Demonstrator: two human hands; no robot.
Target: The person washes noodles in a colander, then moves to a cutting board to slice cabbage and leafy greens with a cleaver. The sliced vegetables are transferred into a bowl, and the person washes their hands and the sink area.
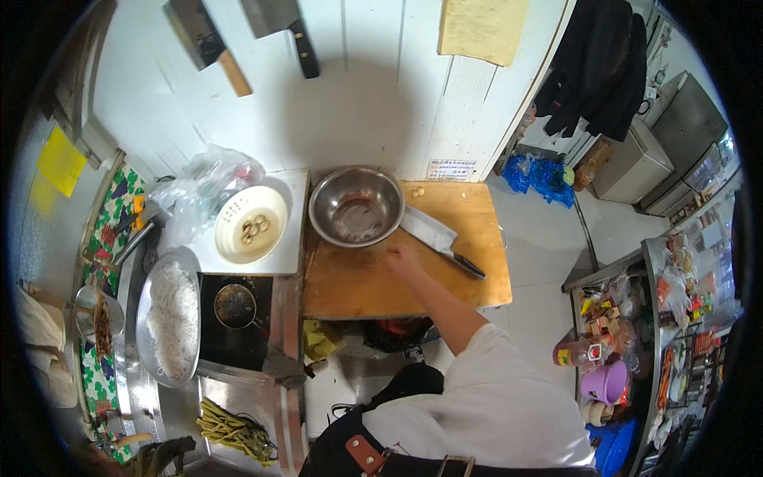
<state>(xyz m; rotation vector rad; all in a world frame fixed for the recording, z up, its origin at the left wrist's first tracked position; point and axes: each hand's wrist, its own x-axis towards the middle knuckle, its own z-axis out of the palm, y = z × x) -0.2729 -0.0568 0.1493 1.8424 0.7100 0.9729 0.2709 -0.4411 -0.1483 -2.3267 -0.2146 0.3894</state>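
Note:
My right hand [405, 262] is over the wooden cutting board [358, 290], just off the near right side of a steel mixing bowl [357, 207]. Its fingers look drawn together, and whatever they hold, if anything, is hidden. Reddish-brown residue and some liquid lie in the bottom of the bowl. To the right of the bowl a cleaver [429, 230] rests flat, its black handle pointing toward the near right. Small pale pieces [418, 191] sit at the board's far edge. My left hand is out of view.
Left of the board stands a cream bowl [230, 215] with several small round pieces in it, beside clear plastic bags [195, 195]. An oval metal pan [143, 318] holds white food. Long green beans [234, 429] lie nearer. Two cleavers hang on the wall; loaded shelves [648, 270] stand right.

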